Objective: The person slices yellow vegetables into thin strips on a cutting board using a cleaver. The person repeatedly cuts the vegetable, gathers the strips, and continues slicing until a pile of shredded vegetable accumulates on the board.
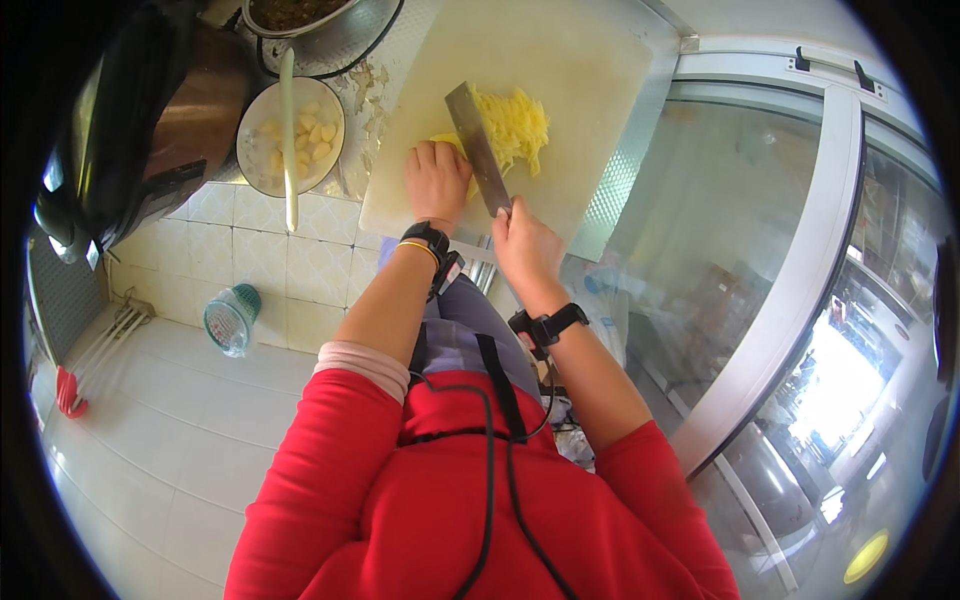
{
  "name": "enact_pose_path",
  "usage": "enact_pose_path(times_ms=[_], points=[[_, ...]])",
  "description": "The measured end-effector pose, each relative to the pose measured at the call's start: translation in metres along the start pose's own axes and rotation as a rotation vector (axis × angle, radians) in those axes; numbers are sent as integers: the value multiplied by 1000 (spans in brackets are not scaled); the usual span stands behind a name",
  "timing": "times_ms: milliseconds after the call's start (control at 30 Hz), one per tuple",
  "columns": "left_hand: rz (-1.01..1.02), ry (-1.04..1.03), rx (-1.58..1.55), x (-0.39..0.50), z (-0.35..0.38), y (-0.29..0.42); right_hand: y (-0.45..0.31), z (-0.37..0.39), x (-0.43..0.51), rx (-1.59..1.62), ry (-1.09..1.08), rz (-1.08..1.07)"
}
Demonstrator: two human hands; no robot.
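A pale plastic cutting board (600, 52) lies before me on the counter. My right hand (531, 247) grips the handle of a cleaver (478, 150), its blade slanting up and left across the board. Fingers curled, my left hand (437, 180) holds down a yellow vegetable piece (448, 139) just left of the blade. Most of that piece is hidden beneath the hand and behind the cleaver. Thin yellow vegetable shreds (519, 124) form a pile along the blade's right side.
Left of the board, a plate (250, 163) holds peeled garlic cloves (322, 141), with a scallion stalk (288, 127) laid across it. Beyond are a metal bowl (300, 31) and a brown-black appliance (187, 105). A glass sliding door (720, 202) borders the right; a green wastebasket (231, 322) stands below.
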State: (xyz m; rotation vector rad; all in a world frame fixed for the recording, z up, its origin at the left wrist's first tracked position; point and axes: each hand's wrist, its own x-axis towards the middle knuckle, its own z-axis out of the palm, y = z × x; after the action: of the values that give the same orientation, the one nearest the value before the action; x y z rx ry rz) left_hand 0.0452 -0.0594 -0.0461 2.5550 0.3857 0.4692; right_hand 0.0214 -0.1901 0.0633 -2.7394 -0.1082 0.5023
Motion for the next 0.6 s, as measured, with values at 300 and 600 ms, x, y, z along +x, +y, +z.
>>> enact_pose_path(times_ms=[300, 600], points=[[33, 39, 27, 5, -1, 1, -2, 12, 16, 20, 63, -16], [39, 22, 50, 2, 1, -2, -4, 12, 11, -9, -25, 2]])
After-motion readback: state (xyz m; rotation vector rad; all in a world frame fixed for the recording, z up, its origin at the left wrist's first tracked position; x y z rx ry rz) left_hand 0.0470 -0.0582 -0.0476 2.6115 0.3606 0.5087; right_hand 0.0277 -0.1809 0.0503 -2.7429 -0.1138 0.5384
